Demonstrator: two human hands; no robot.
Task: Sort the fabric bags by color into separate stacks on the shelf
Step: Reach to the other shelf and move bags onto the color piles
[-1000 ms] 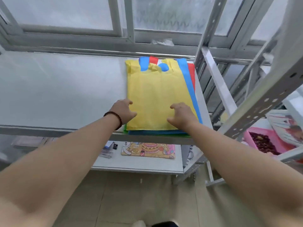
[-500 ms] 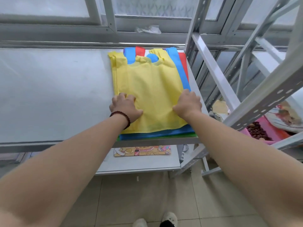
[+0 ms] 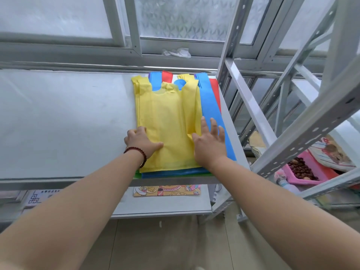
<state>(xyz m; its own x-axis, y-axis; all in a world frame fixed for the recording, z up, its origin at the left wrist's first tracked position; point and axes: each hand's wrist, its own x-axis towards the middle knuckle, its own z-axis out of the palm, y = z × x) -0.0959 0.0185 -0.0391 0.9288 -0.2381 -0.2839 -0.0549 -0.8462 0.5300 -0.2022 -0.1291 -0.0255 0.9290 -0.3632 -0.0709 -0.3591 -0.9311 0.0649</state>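
Observation:
A yellow fabric bag lies on top of a mixed pile at the right end of the grey shelf. Under it show a blue bag, a red bag and a green edge at the front. My left hand grips the yellow bag's left edge near its bottom, fingers curled under, thumb on top. My right hand lies flat with straight, spread fingers across the yellow bag's right edge and the blue bag.
A metal rack upright stands right behind the pile, with another slotted beam to the right. A pink basket sits lower right. A lower shelf holds a colourful flat card. A window sill runs along the back.
My right hand has gone from curled on the bag's right edge to flat with spread fingers. My left hand has shifted to the bag's left edge. The view has moved closer.

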